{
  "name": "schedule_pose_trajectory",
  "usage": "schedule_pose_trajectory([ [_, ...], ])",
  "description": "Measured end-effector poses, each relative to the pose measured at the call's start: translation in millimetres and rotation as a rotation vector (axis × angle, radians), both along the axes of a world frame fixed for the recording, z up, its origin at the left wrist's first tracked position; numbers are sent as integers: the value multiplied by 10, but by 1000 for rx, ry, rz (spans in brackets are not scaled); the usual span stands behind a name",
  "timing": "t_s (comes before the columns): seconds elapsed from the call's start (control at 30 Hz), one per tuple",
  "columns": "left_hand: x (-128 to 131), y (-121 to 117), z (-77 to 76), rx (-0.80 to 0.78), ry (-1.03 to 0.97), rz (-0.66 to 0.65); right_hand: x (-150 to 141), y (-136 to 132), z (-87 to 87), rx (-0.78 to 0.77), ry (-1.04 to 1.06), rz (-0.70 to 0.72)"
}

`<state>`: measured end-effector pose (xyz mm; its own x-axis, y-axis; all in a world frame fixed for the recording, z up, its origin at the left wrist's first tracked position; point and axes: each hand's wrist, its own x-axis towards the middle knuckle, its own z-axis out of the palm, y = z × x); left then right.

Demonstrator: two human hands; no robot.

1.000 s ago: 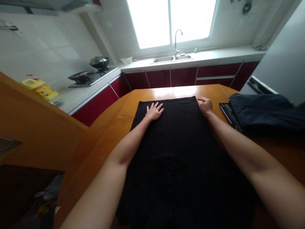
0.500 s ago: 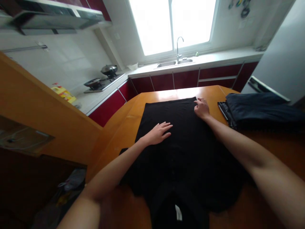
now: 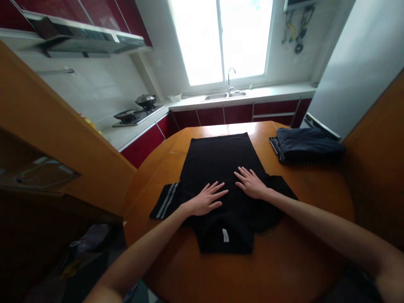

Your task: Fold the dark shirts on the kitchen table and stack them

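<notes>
A black polo shirt (image 3: pixel 217 160) lies spread flat on the round wooden table (image 3: pixel 303 252), collar toward me, with a white label at the neck. Its left sleeve, with white stripes, sticks out at the left. My left hand (image 3: pixel 206 198) rests flat on the shirt's chest, fingers spread. My right hand (image 3: pixel 251 182) lies flat beside it on the same cloth, fingers stretched out. Neither hand holds anything.
A folded stack of dark clothes (image 3: pixel 306 145) sits on the table's far right. Beyond the table runs a white counter with red cabinets, a sink and tap (image 3: pixel 229 86) under the window, and a stove with pans (image 3: pixel 135 109) at left. A wooden panel (image 3: pixel 47 126) stands left.
Both hands slid back from the shirt's far hem toward me, to the chest area. My head pulled back, so the whole shirt, collar and striped sleeve show.
</notes>
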<state>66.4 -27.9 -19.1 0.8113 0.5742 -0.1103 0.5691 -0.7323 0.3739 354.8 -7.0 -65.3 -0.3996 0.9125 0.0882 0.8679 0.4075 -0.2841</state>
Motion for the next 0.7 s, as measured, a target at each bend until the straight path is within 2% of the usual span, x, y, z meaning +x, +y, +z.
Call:
schedule_pose_trajectory([
  [0.1,-141,-206,10,7,-16,57,401,-328,-10,-24,-27,-72],
  [0.2,-212,-470,-44,73,-48,166,764,-677,-105,-19,-9,-136],
  [0.3,-225,-688,-68,77,-148,242,1083,-934,-237,79,54,-350],
  [0.4,-183,-834,-10,21,-257,289,1328,-1042,-294,180,206,-581],
  [0.47,-121,-916,49,-18,-272,231,1414,-1057,-265,208,321,-661],
  [0.53,-47,-990,93,-39,-229,120,1423,-1054,-196,191,367,-685],
  [0.6,14,-1045,109,-29,-175,38,1369,-1048,-113,141,313,-681],
  [0.7,52,-1080,96,-1,-135,-12,1250,-1035,-13,40,175,-701],
])
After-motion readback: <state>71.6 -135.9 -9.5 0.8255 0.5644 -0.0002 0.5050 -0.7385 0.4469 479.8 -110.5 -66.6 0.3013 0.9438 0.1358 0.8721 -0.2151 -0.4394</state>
